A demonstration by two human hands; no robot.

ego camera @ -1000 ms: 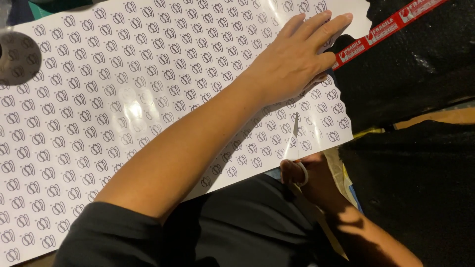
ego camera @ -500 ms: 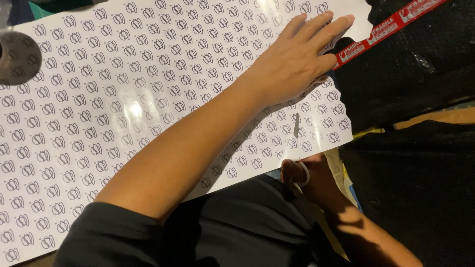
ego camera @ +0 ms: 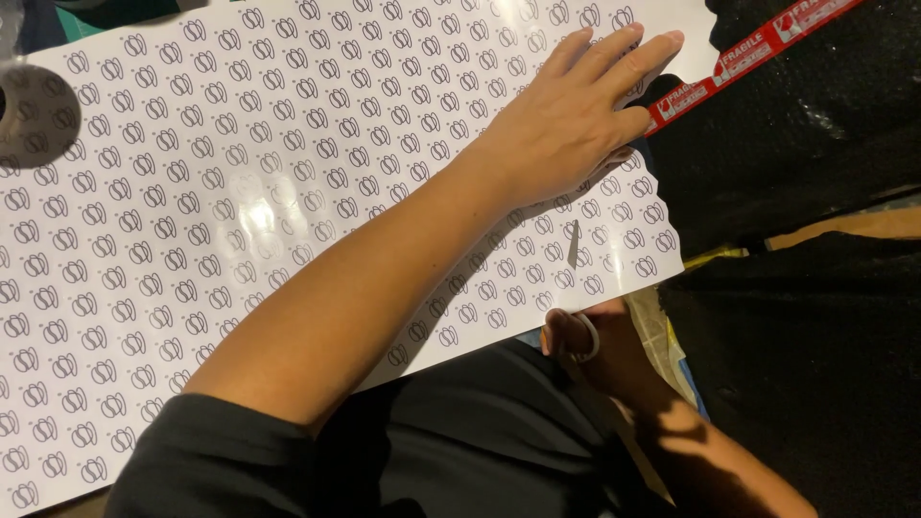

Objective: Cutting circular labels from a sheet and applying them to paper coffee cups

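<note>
I see left hand [ego camera: 566, 125] flat, fingers spread, pinning patterned sheet [ego camera: 192, 192]; right hand [ego camera: 600, 345] apparently closed on scissors [ego camera: 576, 278]. Sheet may slip, cut wanders.

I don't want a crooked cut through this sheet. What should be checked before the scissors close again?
1. Left hand pressing the glossy white sheet printed with small grey ring marks flat: ok, palm and fingers spread on it.
2. Left hand away from the cut line: ok, the blade tip shows below the palm, apart from it.
3. Right hand gripping the scissors' handle ring: ok, a finger passes through it.
4. Blade opening: cannot tell, mostly hidden under the sheet.
5. Sheet lying smooth ahead of the blade: ok, no folds visible.
</note>
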